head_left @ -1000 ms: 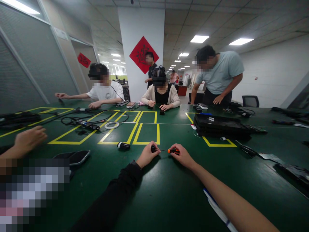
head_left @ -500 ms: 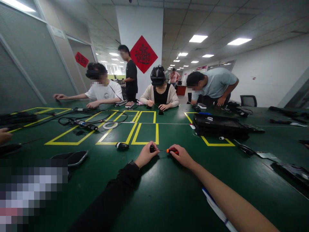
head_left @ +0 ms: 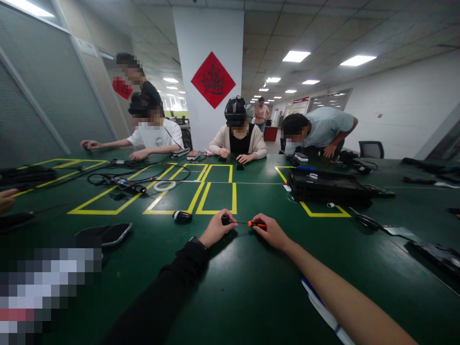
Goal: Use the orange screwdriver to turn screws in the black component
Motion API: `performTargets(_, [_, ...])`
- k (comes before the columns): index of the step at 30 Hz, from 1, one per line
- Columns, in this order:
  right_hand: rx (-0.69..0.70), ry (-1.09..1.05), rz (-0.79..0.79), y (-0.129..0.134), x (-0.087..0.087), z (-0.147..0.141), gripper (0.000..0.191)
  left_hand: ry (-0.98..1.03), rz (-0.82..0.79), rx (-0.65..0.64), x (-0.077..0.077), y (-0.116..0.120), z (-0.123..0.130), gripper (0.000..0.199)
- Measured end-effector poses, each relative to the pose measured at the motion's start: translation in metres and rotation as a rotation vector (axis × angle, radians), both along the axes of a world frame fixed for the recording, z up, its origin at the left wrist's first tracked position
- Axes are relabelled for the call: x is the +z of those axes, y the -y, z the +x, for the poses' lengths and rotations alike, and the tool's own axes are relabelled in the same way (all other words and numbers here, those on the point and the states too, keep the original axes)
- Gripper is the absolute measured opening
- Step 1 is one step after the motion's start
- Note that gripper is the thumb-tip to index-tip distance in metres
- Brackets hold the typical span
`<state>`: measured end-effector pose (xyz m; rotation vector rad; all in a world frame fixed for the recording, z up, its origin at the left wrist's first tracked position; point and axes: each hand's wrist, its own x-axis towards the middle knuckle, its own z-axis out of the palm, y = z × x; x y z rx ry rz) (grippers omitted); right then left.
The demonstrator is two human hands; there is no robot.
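My left hand [head_left: 216,230] is closed around a small black cylindrical piece [head_left: 225,219], held just above the green table [head_left: 230,297]. What that piece is I cannot make out. In my right hand [head_left: 272,233] is a screwdriver [head_left: 258,224] with an orange and black handle. Its thin shaft points left and reaches the fingers of my left hand, where the tip is hidden. Left of my left hand lies a black part with a white band [head_left: 182,217].
Yellow tape outlines [head_left: 216,212] mark the table ahead. Cables [head_left: 129,184] and a white ring [head_left: 164,186] lie left, a black case [head_left: 325,187] right. A blue-edged white item [head_left: 321,306] lies beside my right forearm. Several people sit or stand across the table.
Both my hands and the screwdriver stay almost in place. In the background, a standing person in black has moved left behind the seated person in white.
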<state>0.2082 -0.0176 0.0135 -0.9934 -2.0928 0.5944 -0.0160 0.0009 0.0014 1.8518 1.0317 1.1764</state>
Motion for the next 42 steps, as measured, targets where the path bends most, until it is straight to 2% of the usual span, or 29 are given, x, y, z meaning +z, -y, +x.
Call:
performTargets(6, [0.013,0.001,0.012,0.001,0.002,0.001,0.016,0.013,-0.01,-0.006,0.001,0.001,0.001,0.019])
performTargets(10, [0.061,-0.006,0.099,0.006,0.007,0.0,0.019,0.067,-0.031,0.019,0.004,0.002,-0.001,0.017])
performTargets(15, [0.027,-0.197,0.241,0.02,0.016,-0.014,0.014,0.172,-0.129,-0.022,0.01,0.005,-0.001,0.021])
performTargets(19, [-0.012,-0.349,0.194,0.037,0.025,-0.028,0.013,0.205,-0.176,-0.08,0.012,0.007,0.001,0.024])
performTargets(24, [0.081,-0.262,0.213,0.049,0.027,-0.037,0.008,0.195,-0.183,-0.134,0.012,0.007,0.002,0.026])
performTargets(28, [0.005,-0.213,0.17,0.047,0.02,-0.037,0.016,0.212,-0.196,-0.122,0.013,0.008,0.001,0.024])
performTargets(34, [-0.002,-0.269,0.076,0.041,0.014,-0.032,0.013,0.209,-0.2,-0.121,0.015,0.01,0.001,0.024])
performTargets(42, [0.015,-0.254,0.117,0.039,0.014,-0.031,0.014,0.196,-0.203,-0.113,0.015,0.009,0.002,0.025])
